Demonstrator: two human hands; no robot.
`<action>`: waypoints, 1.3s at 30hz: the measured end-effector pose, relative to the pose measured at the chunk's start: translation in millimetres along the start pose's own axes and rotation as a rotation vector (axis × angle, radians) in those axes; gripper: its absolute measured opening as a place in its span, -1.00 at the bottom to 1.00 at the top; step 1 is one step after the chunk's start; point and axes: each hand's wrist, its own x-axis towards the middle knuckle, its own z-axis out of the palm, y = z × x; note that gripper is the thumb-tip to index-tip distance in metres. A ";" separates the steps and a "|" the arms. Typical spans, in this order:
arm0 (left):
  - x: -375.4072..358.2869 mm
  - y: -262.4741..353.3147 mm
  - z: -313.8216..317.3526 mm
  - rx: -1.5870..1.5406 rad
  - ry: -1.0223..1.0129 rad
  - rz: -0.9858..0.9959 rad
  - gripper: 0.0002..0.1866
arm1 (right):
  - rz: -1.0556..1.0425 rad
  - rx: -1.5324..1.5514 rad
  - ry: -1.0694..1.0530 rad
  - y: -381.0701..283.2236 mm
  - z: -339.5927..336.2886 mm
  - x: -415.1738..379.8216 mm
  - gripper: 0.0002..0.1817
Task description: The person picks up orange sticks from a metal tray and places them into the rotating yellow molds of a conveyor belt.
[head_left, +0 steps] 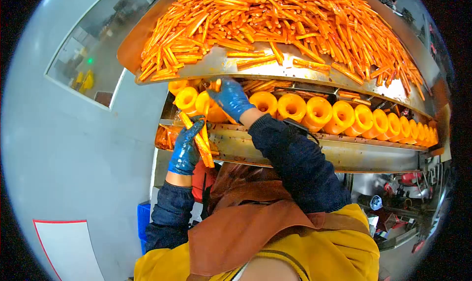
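Observation:
My left hand (184,151), in a wet blue glove, is closed round a few long, oily orange food sticks (202,142). They slant down across the palm, in front of the row's left end. My right hand (230,98), gloved in blue too, reaches over the row of orange funnel-shaped cups (291,107). Its fingers are closed, and the end of an orange stick (218,85) shows at the fingertips. Part of one cup (210,109) lies behind that hand. Beyond the row, a large heap of orange sticks (275,15) covers the metal tray (221,65).
A metal ledge (314,148) runs along the near side of the cups. More sticks lie in a trough (265,85) behind them. On the left are a grey wall (73,148) with a window (103,40) and a blue bin (143,219). Machinery (408,202) stands at the right.

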 end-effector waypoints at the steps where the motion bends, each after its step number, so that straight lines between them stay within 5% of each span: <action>1: -2.4 0.9 1.3 -0.001 0.002 0.008 -0.67 | -0.020 -0.189 -0.085 1.1 2.5 -3.3 -0.54; 3: 0.7 1.5 -8.0 -0.001 0.004 0.011 -0.67 | -0.017 -0.156 -0.158 8.1 -2.7 -10.1 -0.45; 5: 8.1 1.5 -18.2 -0.031 0.033 -0.033 -0.67 | -0.133 -0.172 0.021 1.6 -20.2 -27.6 -0.49; 8: 22.2 7.1 -18.0 -0.061 0.013 -0.020 -0.65 | -0.290 0.006 0.077 -5.9 -51.3 -67.5 -0.70; 11: 51.8 12.6 -20.5 -0.062 -0.046 0.004 -0.64 | -0.195 -0.077 -0.165 8.5 -83.6 -123.2 -0.80; 14: 90.8 17.8 -38.2 -0.009 -0.122 -0.277 -0.65 | 0.008 -0.157 -0.236 44.9 -120.8 -171.7 -0.80; 18: 98.6 37.0 -25.3 -0.021 -0.296 -0.288 -0.68 | 0.192 -0.218 -0.119 106.4 -167.1 -232.1 -0.76; 21: 88.9 55.8 -1.6 0.131 -0.242 -0.265 -0.70 | 0.323 -0.325 -0.020 129.5 -188.7 -270.8 -0.76; 30: 92.8 38.1 23.1 0.158 -0.247 -0.460 -0.67 | 0.306 -0.568 0.028 142.6 -193.8 -291.6 -0.80; 33: 74.1 20.4 56.8 -0.136 0.015 -0.337 -0.72 | 0.357 -0.625 0.002 142.9 -194.0 -290.6 -0.80; 34: 75.5 15.9 48.2 -0.061 -0.152 -0.258 -0.70 | 0.363 -0.623 0.006 140.4 -193.7 -289.9 -0.80; 38: 97.7 7.8 26.5 -0.055 -0.269 -0.215 -0.69 | 0.346 -0.657 0.000 137.3 -193.6 -289.0 -0.79; 39: 89.5 0.6 27.5 0.167 -0.193 0.206 -0.73 | 0.308 -0.635 0.026 138.6 -193.5 -289.3 -0.80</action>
